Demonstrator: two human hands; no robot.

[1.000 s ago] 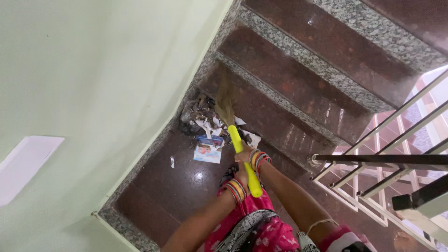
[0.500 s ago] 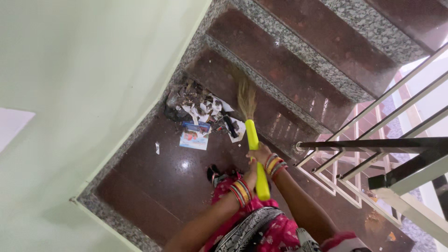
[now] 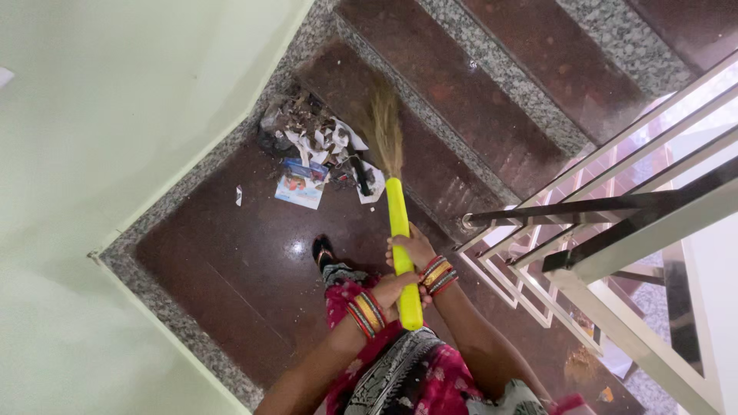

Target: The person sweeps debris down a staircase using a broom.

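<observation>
Both my hands are closed around the broom (image 3: 396, 230) by its yellow handle. Right hand (image 3: 413, 247) is the forward one, wrist bent, bangles at the cuff. Left hand (image 3: 393, 290) sits just behind it near the handle's butt end, forearm angled in from the lower left. Bristles point away from me, resting beside the litter pile (image 3: 319, 154) on the landing (image 3: 231, 261), ahead and left of my hands.

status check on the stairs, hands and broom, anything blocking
Left hand and right hand both shut on broom. Bristles by litter pile at the wall corner. Railing close on the right.
</observation>
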